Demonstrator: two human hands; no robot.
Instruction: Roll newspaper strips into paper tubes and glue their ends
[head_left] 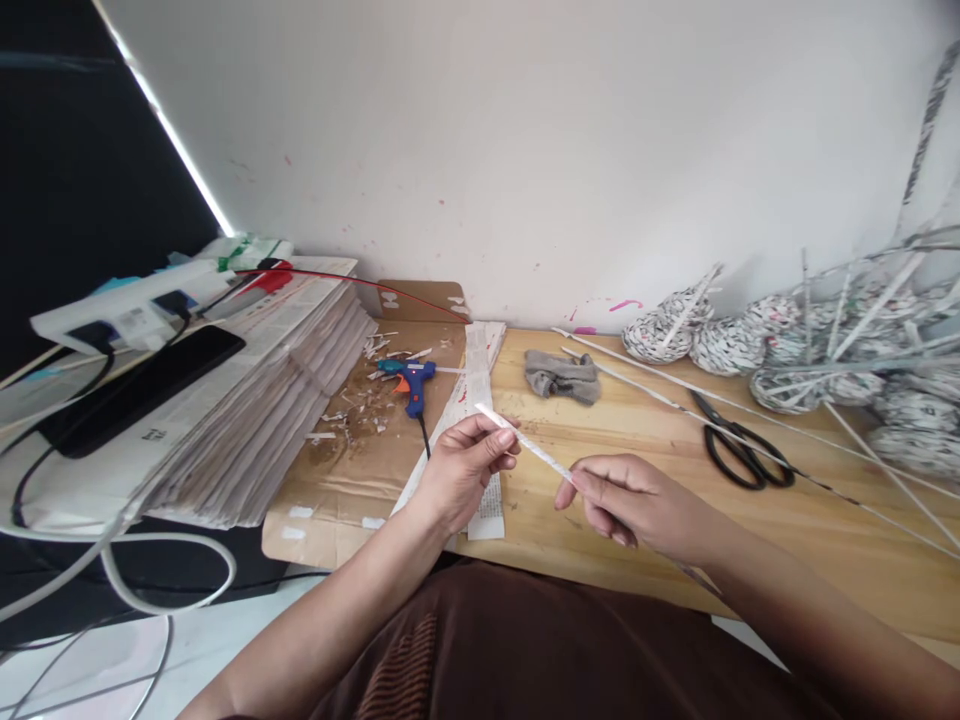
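While held above the desk (645, 430), a slim paper tube (538, 453)

Where the person's brown garment (555, 640) meets the desk's near edge, its fabric is mostly smooth, with a ribbed patch at left. Just beyond, the left hand (463, 470) is closed to a pinch on the paper tube between thumb and index finger, a short tip projecting. The right hand (626, 503) pinches it farther along; whether it continues behind those fingers cannot be told. The tube is white, straight and faintly marked, slanting down toward the right hand.

Flat newsprint strips (487, 515) lie beyond the left hand. Creased brown cardboard (322, 540) adjoins them, beside a newspaper stack (270, 400) with layered, wavy edges. Black-handled scissors (726, 428) lie at right. Farther back are a blue plastic glue gun (418, 388), among shredded paper scraps (341, 425), and a crumpled grey cloth (561, 376). Rounded, coarsely woven paper forms (666, 322) line the smooth, pink-flecked wall (525, 150).
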